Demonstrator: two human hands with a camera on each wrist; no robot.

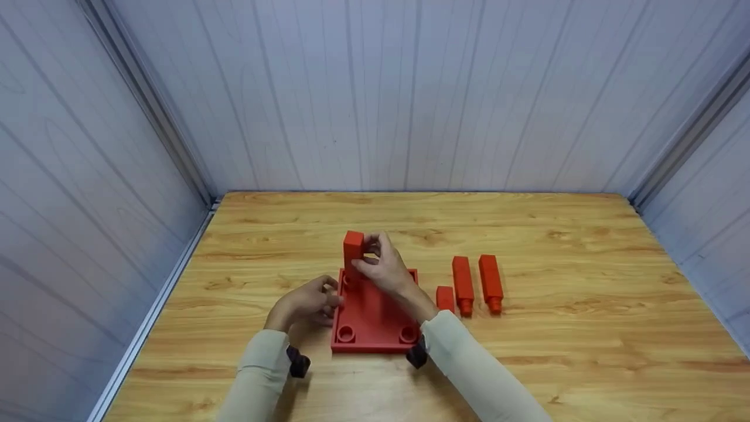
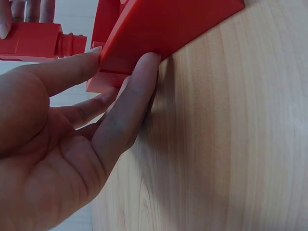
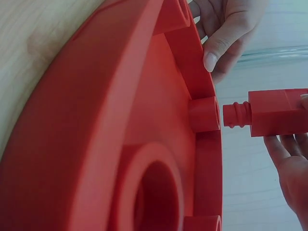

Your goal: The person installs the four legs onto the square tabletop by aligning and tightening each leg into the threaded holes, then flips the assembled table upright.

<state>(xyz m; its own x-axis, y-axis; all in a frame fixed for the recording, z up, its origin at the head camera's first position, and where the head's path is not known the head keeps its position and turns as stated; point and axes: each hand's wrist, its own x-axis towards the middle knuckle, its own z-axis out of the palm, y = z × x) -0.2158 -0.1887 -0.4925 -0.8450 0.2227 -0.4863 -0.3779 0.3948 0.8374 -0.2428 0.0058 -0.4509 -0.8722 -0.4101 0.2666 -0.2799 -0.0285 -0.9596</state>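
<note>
The right hand (image 1: 387, 271) pinches a post (image 1: 353, 249) just off the eleven-o'clock socket (image 3: 204, 114) of the tray (image 1: 375, 329). The left hand (image 1: 310, 302) grips the tray at nine o'clock; sockets at five and seven (image 1: 346, 334) show their holes.

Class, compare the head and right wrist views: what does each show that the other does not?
Only the head view: three loose red posts lying on the table, and the person's sleeves.
Only the right wrist view: the ridged end of the held post, apart from a socket.
Both: the right hand holding that post, and the left hand at the edge of the red tray.
</note>
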